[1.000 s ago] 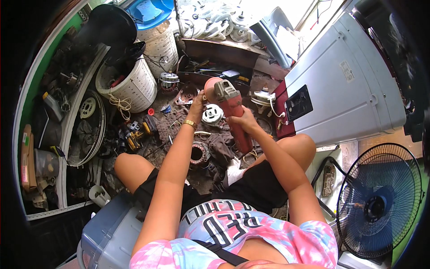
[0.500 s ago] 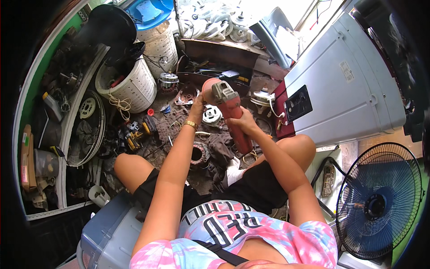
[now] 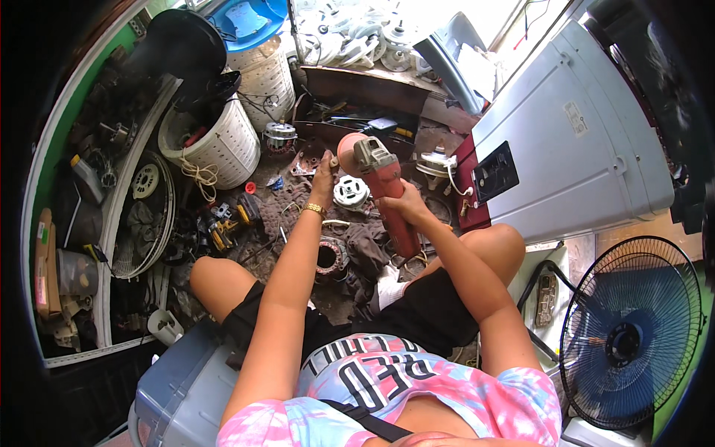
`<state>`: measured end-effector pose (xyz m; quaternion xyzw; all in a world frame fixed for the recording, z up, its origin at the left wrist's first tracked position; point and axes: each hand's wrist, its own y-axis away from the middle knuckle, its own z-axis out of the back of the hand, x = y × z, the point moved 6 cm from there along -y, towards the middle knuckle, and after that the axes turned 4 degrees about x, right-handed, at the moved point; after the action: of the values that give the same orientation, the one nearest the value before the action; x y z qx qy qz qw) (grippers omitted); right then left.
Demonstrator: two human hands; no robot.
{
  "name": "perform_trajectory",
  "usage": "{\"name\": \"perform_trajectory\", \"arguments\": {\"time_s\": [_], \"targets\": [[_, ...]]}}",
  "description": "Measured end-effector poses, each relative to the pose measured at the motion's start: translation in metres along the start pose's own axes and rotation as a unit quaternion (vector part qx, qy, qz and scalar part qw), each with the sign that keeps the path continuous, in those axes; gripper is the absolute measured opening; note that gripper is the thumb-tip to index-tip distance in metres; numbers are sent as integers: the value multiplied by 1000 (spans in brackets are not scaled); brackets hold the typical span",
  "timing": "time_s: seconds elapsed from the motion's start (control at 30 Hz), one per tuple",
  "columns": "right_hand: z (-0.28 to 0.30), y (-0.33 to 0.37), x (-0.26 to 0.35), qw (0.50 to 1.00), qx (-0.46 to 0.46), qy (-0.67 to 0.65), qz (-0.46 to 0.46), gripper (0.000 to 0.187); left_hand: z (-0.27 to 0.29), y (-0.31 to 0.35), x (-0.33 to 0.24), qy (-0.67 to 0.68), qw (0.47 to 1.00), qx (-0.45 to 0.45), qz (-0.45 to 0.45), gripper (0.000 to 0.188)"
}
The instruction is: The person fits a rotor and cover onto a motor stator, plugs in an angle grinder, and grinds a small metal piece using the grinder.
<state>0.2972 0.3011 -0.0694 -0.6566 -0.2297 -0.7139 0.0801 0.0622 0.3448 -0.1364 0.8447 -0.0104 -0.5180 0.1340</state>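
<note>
Shifting slightly leftward since the earlier frame: one left hand [image 3: 322, 182], its fingertips pinching a small pale piece [image 3: 334, 162] just beside the edge of a reddish abrasive disc [image 3: 347, 151]; whether they are touching cannot be told. One red angle grinder [image 3: 389, 195], carrying that disc, is slanting above the floor before the knees, the right hand [image 3: 407, 203] wrapping its fingers around the body. Narrow gap between left wrist and grinder, a white motor housing [image 3: 351, 192] lying below. Bounding edges: a white shelf frame [image 3: 128, 186] is standing at left, a brown board [image 3: 365, 83] running beyond the disc, a grey appliance casing [image 3: 562, 149] closing the right. Containers: one white perforated basket [image 3: 232, 153] is holding black parts and a red item, cream cord [image 3: 199, 177] hanging outside; a second perforated basket [image 3: 269, 78] is standing behind, a blue basin [image 3: 249, 26] resting on top.
</note>
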Motion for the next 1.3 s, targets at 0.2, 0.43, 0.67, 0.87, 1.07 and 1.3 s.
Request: {"name": "perform_trajectory", "arguments": {"time_s": [0.2,0.43,0.67,0.87,1.07,1.3], "targets": [[1,-3,-7,1000,-3,4,0,57,-8,6,-6,-39,999,-9,-15,47],[-7,-7,-5,998,17,42,35,50,-8,5,-11,-31,997,7,-74,54],[-1,2,-2,1000,17,-2,1,50,-27,15,-15,10,997,23,-69,42],[-9,2,3,999,29,-16,9,49,-12,5,-10,3,996,23,-82,35],[1,6,8,999,9,-30,-15,51,-4,2,-4,4,998,52,-47,33],[-2,6,15,1000,6,-27,-11,53,0,-2,2,-6,999,38,27,34]]}}
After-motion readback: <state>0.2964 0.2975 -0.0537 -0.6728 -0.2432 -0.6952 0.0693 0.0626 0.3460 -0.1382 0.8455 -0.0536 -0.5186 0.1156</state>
